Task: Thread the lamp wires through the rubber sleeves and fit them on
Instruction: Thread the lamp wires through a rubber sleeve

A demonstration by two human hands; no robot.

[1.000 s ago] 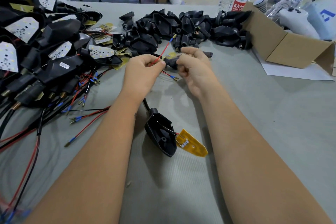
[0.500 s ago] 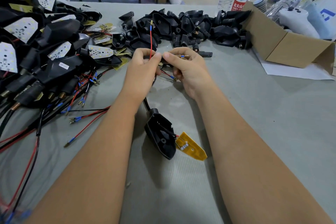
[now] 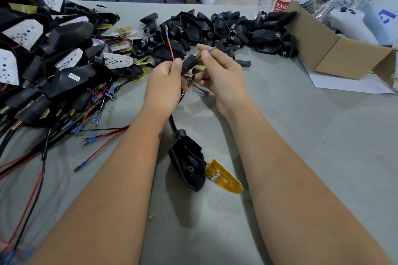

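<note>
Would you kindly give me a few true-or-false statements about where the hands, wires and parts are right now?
1. The left hand pinches a red wire that stands upward. True.
2. The right hand rests flat on the table. False: it is raised, pinching a blue-tipped wire end at the rubber sleeve.
3. The yellow circuit board lies beside a black lamp housing. True.
4. The cardboard box sits at the left. False: it is at the right.

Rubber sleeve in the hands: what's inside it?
A wire tip with blue crimp pokes out of the rubber sleeve's threaded end, pinched by the right hand. The wire's run inside is hidden.
</note>
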